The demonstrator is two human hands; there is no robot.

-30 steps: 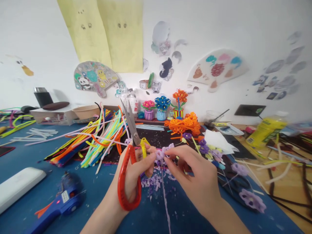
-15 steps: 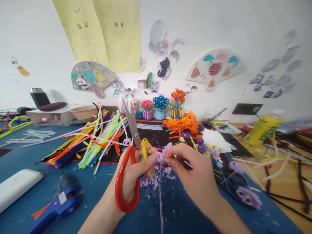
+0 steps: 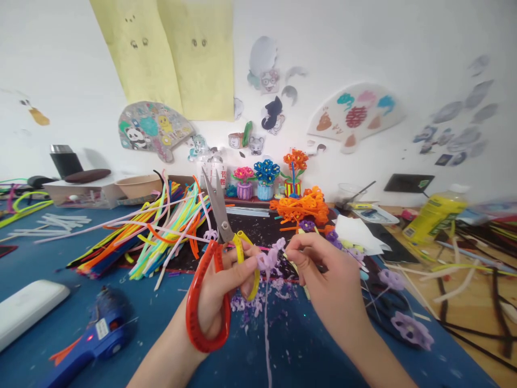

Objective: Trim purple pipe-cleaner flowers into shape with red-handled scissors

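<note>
My left hand (image 3: pixel 226 283) is closed, its thumb and finger pinching a lilac pipe cleaner (image 3: pixel 267 262) bent into small loops. One long tail of it hangs straight down toward the table's front. Scissors (image 3: pixel 221 215) with red and yellow handles hang on the same hand, blades pointing up and parted. My right hand (image 3: pixel 327 275) is just right of the loops, thumb and forefinger pinched together; whether anything is between the fingertips I cannot make out. Lilac fuzz scraps (image 3: pixel 252 304) lie on the table below the hands.
A bundle of coloured pipe cleaners (image 3: pixel 169 215) lies left, a blue glue gun (image 3: pixel 100 328) front left. Orange flowers (image 3: pixel 302 206) are piled behind my hands, potted flowers (image 3: pixel 266 175) along the wall. Lilac flowers (image 3: pixel 412 330) lie right, a yellow bottle (image 3: pixel 436 213) beyond.
My right hand has moved a little to the right, its fingertips coming away from the middle loops. My left hand keeps the pipe cleaner and scissors in nearly the same place.
</note>
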